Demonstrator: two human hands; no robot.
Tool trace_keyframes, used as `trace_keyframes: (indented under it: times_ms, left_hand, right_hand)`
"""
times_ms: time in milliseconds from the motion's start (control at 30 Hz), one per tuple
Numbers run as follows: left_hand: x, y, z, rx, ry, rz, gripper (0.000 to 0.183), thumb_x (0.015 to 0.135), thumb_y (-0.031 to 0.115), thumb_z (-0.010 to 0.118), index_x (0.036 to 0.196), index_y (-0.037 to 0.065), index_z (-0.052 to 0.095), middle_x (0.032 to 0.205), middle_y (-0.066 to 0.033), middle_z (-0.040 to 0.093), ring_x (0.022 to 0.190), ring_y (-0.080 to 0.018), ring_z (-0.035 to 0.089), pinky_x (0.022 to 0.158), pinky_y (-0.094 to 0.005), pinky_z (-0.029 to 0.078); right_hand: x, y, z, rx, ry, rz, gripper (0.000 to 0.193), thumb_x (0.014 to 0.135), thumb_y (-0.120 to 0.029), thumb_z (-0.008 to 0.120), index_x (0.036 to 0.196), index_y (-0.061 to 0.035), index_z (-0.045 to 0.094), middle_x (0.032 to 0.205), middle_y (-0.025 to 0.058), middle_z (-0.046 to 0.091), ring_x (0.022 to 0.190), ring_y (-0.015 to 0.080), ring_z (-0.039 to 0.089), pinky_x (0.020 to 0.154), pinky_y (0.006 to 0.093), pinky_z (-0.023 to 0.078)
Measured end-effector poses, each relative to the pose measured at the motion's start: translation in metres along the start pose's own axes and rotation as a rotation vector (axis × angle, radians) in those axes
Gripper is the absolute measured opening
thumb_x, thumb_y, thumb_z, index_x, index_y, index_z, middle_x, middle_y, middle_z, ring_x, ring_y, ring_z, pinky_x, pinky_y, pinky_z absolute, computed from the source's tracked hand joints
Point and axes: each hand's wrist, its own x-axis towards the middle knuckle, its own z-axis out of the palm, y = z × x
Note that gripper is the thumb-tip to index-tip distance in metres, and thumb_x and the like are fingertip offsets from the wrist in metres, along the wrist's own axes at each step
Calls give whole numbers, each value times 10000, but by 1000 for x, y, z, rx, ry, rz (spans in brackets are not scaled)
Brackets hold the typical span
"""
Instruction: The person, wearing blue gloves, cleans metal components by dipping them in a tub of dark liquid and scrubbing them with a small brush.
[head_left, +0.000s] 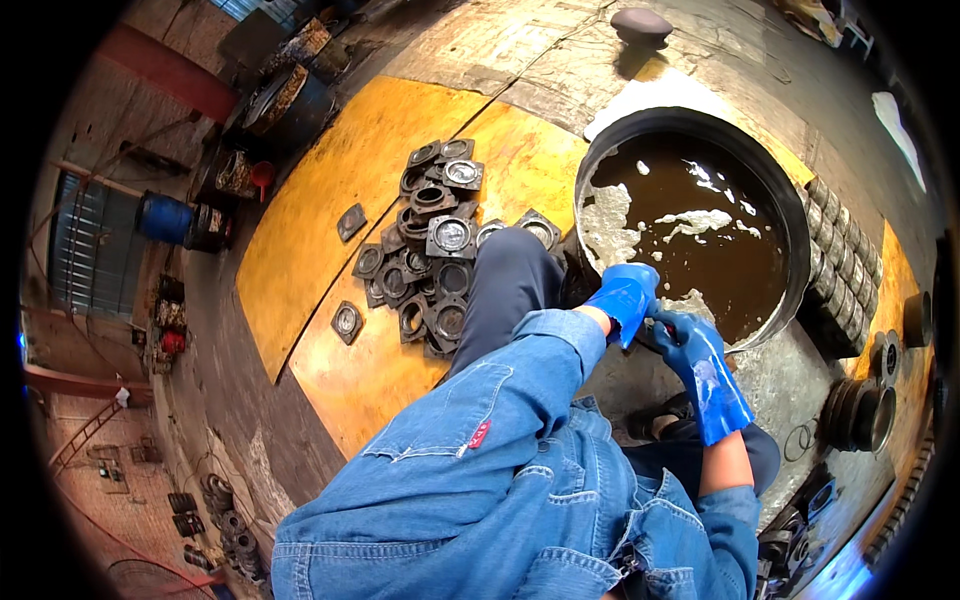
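Observation:
Both hands wear blue rubber gloves and meet at the near rim of a round black tub (690, 112) of brown liquid with pale foam. My left hand (626, 298) is closed, its fingers bent downward beside the rim. Just right of it and slightly nearer, my right hand (692, 358) is closed around something dark, mostly hidden by the gloves. What the two hands hold I cannot make out. Left of my knee lies a heap of square metal flanges (450, 235) with round openings, several of them greasy and dark.
Yellow sheets (350, 150) cover the floor under the heap. Single flanges (347, 322) lie apart from it. Right of the tub are stacked rows of metal cylinders (840, 265) and dark rings (860, 415). A rounded stool (641, 24) stands beyond the tub; drums (290, 100) stand far left.

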Motion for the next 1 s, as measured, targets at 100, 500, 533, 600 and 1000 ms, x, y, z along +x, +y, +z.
trace_keyframes:
  times_ms: [100, 500, 533, 600, 1000]
  left_hand:
    - [-4, 7, -10, -15, -48, -33, 480, 860, 483, 805, 1204, 149, 780, 1250, -123, 756, 1149, -339, 731, 941, -455, 597]
    - [-3, 7, -4, -42, -37, -53, 438, 891, 443, 780, 1217, 150, 791, 1269, -126, 756, 1168, -327, 730, 949, -439, 597]
    - [-5, 4, -4, -42, -41, -50, 436, 891, 437, 780, 1220, 151, 791, 1271, -126, 756, 1170, -326, 730, 949, -438, 597]
    - [-6, 3, -6, -44, -46, -49, 424, 885, 419, 784, 1213, 152, 793, 1270, -131, 755, 1166, -333, 730, 945, -441, 597]
    - [8, -21, 17, -98, 283, 275, 378, 857, 411, 716, 920, 40, 749, 988, -258, 729, 979, -463, 697, 838, -540, 547]
  right_hand:
    - [0, -3, 2, -67, 12, 13, 230, 942, -290, 758, 1143, -192, 809, 970, 152, 768, 909, 390, 727, 831, 485, 571]
    - [-6, 0, 4, -68, 45, -10, 224, 931, -217, 761, 1141, -150, 803, 1043, 162, 779, 994, 375, 734, 903, 458, 579]
    - [-7, 0, 7, -62, 50, -17, 219, 932, -232, 766, 1135, -160, 806, 1045, 153, 780, 989, 376, 733, 900, 462, 577]
    - [-7, 3, 11, -53, 69, -28, 210, 934, -264, 776, 1123, -180, 811, 1048, 135, 784, 980, 380, 731, 895, 470, 575]
    - [34, 12, 9, -207, -249, 36, 274, 895, -239, 735, 1166, -265, 775, 956, 113, 783, 847, 325, 753, 721, 474, 575]
